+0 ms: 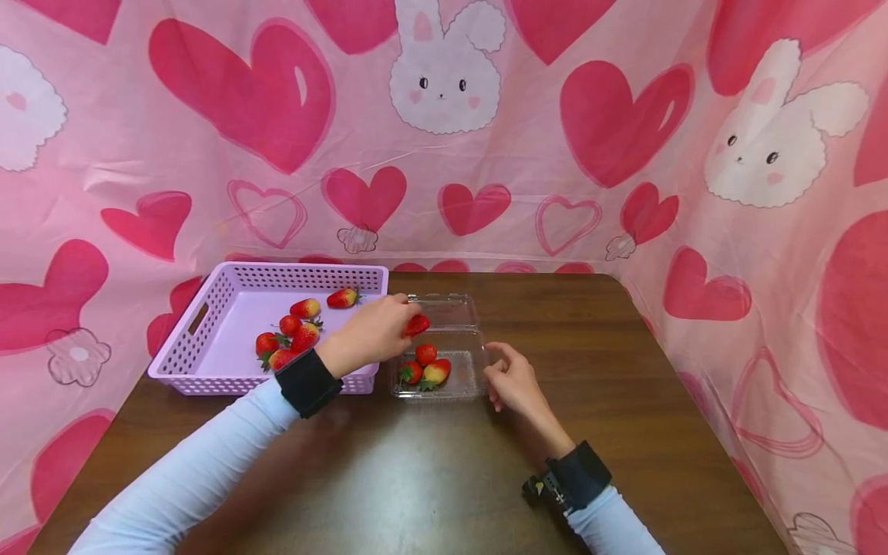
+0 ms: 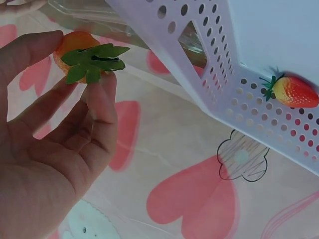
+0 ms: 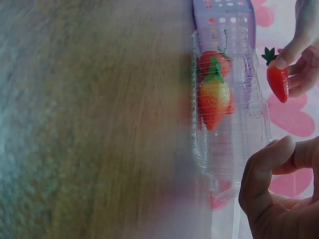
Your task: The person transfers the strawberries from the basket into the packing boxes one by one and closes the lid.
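Between the fingertips of the left hand (image 1: 371, 333), a red strawberry (image 1: 417, 324) hangs pinched just above the clear plastic clamshell (image 1: 458, 376), whose hinged lid (image 1: 444, 308) lies flat open on the far side. Three strawberries (image 1: 425, 365) already rest in the clamshell's tray, directly below and slightly nearer than those fingers. Six more strawberries (image 1: 294, 331) lie in the lilac perforated basket (image 1: 208, 351), behind the left wrist and to its left. By this showing, the move from basket to clamshell looks roughly a third done, with the fourth berry in the air and six to go.

The right hand (image 1: 515, 383) sits at the clamshell's right edge, fingers loosely curled beside its wall; whether they actually touch the plastic cannot be told, and they grip nothing.

Room is tight on one side: the basket's right wall stands just beside the clamshell's left edge, so the left forearm crosses that rim on each trip. The tray's open half lies toward the right-hand fingers. Beyond both hands the dark wooden worktop (image 1: 430, 478) is bare toward the person and to the right, while a pink heart-and-rabbit cloth (image 1: 486, 139) closes in the back and both sides.
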Motion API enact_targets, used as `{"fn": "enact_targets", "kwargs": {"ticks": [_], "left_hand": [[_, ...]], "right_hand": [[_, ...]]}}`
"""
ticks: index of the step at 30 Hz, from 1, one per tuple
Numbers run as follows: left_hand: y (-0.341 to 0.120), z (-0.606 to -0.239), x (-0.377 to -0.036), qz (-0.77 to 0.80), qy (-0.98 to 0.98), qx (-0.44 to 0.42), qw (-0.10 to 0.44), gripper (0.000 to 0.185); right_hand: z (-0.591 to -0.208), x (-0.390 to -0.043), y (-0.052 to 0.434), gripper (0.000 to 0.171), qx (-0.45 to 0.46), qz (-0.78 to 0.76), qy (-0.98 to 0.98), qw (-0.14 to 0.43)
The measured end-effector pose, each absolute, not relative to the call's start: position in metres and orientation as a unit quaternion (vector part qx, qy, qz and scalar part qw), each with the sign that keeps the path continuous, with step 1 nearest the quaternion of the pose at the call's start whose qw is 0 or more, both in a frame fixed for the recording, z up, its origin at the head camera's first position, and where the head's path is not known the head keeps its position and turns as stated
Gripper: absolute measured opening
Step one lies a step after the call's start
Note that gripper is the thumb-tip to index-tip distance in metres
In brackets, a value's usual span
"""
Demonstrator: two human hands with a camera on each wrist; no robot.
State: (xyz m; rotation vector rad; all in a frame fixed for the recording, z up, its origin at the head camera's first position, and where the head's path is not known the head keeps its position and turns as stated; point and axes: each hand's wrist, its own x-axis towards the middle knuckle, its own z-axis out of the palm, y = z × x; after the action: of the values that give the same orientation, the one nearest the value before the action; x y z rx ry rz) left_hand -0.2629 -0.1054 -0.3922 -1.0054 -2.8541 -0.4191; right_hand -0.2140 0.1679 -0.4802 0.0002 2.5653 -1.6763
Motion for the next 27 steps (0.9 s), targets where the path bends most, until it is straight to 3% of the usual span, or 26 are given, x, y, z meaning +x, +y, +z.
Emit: {"fn": "enact_targets", "kwargs": {"ticks": [27], "left_hand": [[-0.071, -0.407, -0.257, -0.145, -0.928, -0.343, 0.008, 0.039]], "right_hand": [[-0.482, -0.214, 0.170, 0.049, -0.003, -0.553, 0.833, 0.040]]}}
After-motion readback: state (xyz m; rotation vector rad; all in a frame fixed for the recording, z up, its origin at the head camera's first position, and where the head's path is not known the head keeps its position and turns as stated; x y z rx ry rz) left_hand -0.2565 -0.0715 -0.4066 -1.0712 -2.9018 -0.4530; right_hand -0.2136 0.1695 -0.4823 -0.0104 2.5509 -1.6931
